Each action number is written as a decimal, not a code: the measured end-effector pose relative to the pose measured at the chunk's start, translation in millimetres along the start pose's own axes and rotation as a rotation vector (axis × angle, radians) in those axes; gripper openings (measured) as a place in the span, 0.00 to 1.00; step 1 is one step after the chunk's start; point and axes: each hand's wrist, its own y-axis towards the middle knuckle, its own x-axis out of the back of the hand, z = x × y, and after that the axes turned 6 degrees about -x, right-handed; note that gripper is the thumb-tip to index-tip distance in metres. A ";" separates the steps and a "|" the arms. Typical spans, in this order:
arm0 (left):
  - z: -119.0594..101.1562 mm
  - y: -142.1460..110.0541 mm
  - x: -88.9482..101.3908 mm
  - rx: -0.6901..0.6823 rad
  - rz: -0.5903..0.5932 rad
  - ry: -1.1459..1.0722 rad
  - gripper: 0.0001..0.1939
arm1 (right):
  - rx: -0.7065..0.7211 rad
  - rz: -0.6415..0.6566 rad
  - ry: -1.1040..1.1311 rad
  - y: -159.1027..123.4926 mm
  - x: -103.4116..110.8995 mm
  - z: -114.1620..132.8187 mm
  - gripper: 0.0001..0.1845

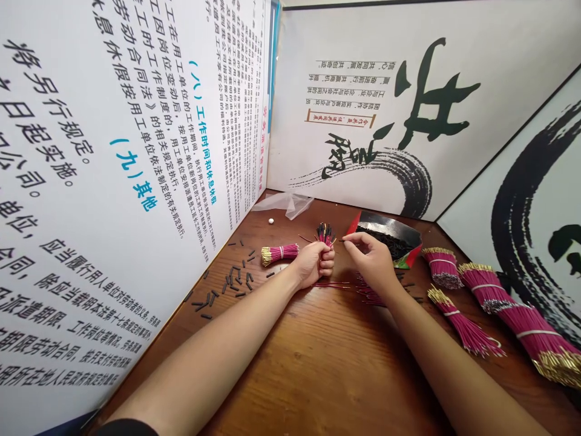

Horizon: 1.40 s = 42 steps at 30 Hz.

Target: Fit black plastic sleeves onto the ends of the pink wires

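Observation:
My left hand (314, 264) is closed around a small upright bunch of pink wires (325, 234) whose tips carry short black sleeves. Just to its right, my right hand (373, 259) pinches something thin at its fingertips, level with the top of the bunch; I cannot make out what it is. Both hands hover over the wooden table (318, 357). A few loose pink wires (363, 292) lie flat beneath my hands.
A tied pink wire bundle (280, 253) lies left of my left hand, with several scattered black sleeves (236, 280) beyond it. A red-edged tray of black sleeves (390, 237) sits behind my right hand. More tied bundles (503, 300) lie right. A clear plastic bag (285, 202) is at the back. Printed boards wall three sides.

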 end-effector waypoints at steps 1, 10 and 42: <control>0.2 -0.2 -0.3 0.001 -0.004 0.010 0.05 | -0.004 -0.001 0.017 -0.6 -1.1 1.8 0.14; 3.2 -0.8 0.5 -0.040 0.013 0.077 0.09 | -0.056 -0.035 0.074 0.8 -1.1 0.9 0.15; 4.2 1.6 0.1 -0.050 -0.020 0.065 0.07 | -0.091 -0.009 0.382 -14.5 -30.5 -4.2 0.19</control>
